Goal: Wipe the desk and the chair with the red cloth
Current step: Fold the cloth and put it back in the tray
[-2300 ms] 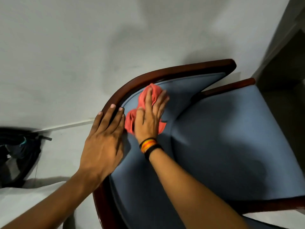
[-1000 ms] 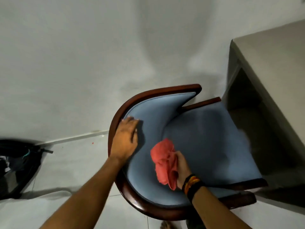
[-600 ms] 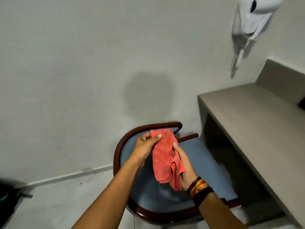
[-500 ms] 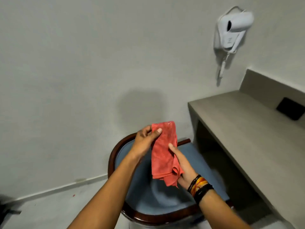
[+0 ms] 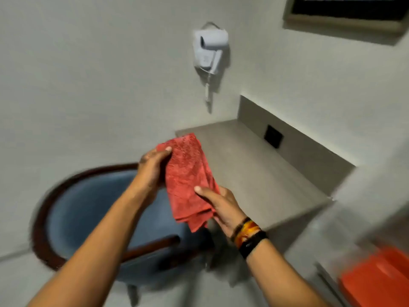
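I hold the red cloth [image 5: 188,180] up in the air with both hands, in front of me. My left hand [image 5: 152,169] pinches its upper left corner. My right hand [image 5: 219,207], with bands on the wrist, grips its lower right part. The cloth hangs folded between them. Below my arms stands the chair [image 5: 73,209], with a blue padded seat and a dark wooden rim, blurred. The grey desk [image 5: 254,173] is built into the corner to the right, its near left corner behind the cloth.
A white hair dryer [image 5: 210,49] hangs on the wall above the desk. A black socket plate [image 5: 273,136] sits in the desk's back panel. A dark framed panel [image 5: 345,12] is at top right. An orange object [image 5: 376,280] lies at lower right.
I lifted the cloth off the chair back, took it in both hands and raised it. My view swung up and right, from the chair toward the desk.
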